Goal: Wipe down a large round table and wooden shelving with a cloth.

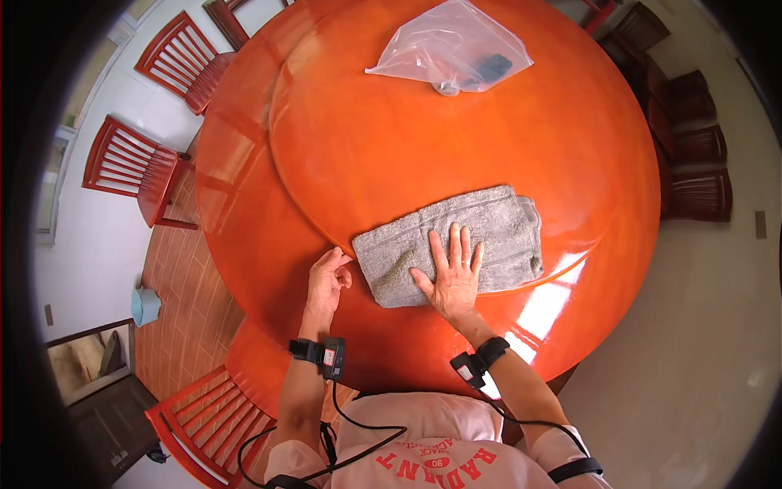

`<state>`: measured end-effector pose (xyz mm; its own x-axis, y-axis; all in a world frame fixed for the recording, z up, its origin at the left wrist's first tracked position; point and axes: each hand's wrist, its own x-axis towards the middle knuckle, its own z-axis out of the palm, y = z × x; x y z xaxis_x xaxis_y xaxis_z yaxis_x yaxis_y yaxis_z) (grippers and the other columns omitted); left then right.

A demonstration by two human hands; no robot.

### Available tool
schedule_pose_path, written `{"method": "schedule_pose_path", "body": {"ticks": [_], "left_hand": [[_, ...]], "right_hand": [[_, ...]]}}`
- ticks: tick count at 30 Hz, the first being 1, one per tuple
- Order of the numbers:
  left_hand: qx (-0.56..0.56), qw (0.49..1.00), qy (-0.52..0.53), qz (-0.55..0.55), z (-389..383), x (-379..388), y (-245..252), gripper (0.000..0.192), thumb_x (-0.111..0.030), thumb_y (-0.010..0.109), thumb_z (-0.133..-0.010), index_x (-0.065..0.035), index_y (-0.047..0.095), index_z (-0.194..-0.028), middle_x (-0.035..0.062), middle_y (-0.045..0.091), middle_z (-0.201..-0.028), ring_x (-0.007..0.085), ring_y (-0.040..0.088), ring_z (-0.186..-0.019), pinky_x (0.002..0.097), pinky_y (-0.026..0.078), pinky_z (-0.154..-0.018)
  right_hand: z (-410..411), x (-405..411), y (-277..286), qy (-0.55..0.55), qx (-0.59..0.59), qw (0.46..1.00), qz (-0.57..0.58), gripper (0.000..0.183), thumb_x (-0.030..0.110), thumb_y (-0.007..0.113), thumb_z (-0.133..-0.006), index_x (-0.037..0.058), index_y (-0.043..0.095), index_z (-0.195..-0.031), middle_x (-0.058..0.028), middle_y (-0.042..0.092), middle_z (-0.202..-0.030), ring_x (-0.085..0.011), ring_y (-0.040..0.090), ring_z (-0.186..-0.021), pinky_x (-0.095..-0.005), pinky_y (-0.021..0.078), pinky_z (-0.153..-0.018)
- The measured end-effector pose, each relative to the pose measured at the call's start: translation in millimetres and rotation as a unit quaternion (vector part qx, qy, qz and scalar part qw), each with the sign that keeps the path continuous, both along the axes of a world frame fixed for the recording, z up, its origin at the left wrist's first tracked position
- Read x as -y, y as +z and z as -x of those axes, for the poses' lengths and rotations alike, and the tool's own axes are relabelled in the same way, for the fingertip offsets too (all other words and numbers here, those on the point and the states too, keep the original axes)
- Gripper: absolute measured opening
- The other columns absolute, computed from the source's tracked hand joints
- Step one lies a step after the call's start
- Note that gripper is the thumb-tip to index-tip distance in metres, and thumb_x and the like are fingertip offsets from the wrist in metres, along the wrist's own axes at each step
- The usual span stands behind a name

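A folded grey terry towel (449,202) lies at a slant across the near rim of a round, raised wooden turntable (427,140). My right hand (453,275) rests palm down on the towel with its fingers spread. Just beyond the towel's left end is my left hand (325,282), its fingers partly curled and the fingertips at the turntable's rim. Whether those fingertips grip the rim cannot be made out. Folded layers stick out at the towel's right end.
A clear plastic bag (421,49) with a dark item inside lies on the turntable's far part. The glossy orange-red round table (238,202) extends beneath. Red wooden chairs (149,168) stand around it, and a light blue bin (145,307) is on the floor at left.
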<state>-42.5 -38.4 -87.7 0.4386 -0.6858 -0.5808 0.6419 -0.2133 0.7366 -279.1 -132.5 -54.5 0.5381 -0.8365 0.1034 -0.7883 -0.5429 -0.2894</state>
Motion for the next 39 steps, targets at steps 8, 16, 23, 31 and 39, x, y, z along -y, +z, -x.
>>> {"method": "schedule_pose_path", "body": {"ticks": [8,16,23,31,39], "left_hand": [[0.033,0.996,0.080,0.025,-36,10,4,0.040,-0.028,0.051,-0.094,-0.0006,0.053,-0.123,0.0155,0.062,-0.115,0.0114,0.055,-0.055,0.0251,0.045,-0.051],[-0.008,0.993,0.112,0.038,-74,6,-2,0.050,-0.039,0.041,-0.098,0.0001,0.047,-0.130,0.0152,0.056,-0.124,0.0133,0.053,-0.063,0.0276,0.044,-0.061],[-0.100,0.982,0.147,0.063,-92,-2,-8,0.069,-0.055,0.027,-0.098,0.0022,0.041,-0.133,0.0139,0.052,-0.130,0.0159,0.050,-0.065,0.0310,0.042,-0.063],[-0.144,0.984,0.102,0.023,-64,-15,-17,0.060,-0.053,0.029,-0.098,-0.0009,0.051,-0.120,0.0106,0.060,-0.113,0.0161,0.048,-0.056,0.0313,0.038,-0.059],[-0.156,0.987,0.042,0.021,-35,-13,-7,0.069,-0.058,0.026,-0.097,0.0033,0.048,-0.119,0.0203,0.055,-0.120,0.0211,0.053,-0.055,0.0352,0.040,-0.053]], "right_hand": [[17,3,3,0.024,0.004,0.999,0.034,0.062,0.050,0.059,-0.083,0.0193,0.047,-0.135,-0.0156,0.029,-0.147,-0.0336,0.024,-0.137,-0.0571,0.0155,-0.110],[39,18,3,0.053,0.024,0.998,0.005,0.055,0.047,0.057,-0.085,0.0184,0.050,-0.132,-0.0138,0.032,-0.147,-0.0316,0.025,-0.138,-0.0563,0.0119,-0.112],[22,17,-4,-0.083,0.039,0.995,-0.043,0.066,0.054,0.053,-0.087,0.0158,0.041,-0.139,-0.0111,0.025,-0.151,-0.0299,0.015,-0.142,-0.0576,0.0026,-0.112],[-22,10,-15,-0.165,-0.027,0.986,-0.017,0.080,0.064,0.045,-0.085,0.0133,0.032,-0.145,-0.0171,0.019,-0.152,-0.0350,0.009,-0.142,-0.0575,0.0019,-0.112],[-76,4,5,-0.177,-0.004,0.984,0.004,0.079,0.058,0.052,-0.082,0.0124,0.034,-0.144,-0.0204,0.020,-0.151,-0.0386,0.011,-0.141,-0.0626,0.0038,-0.109]]}}
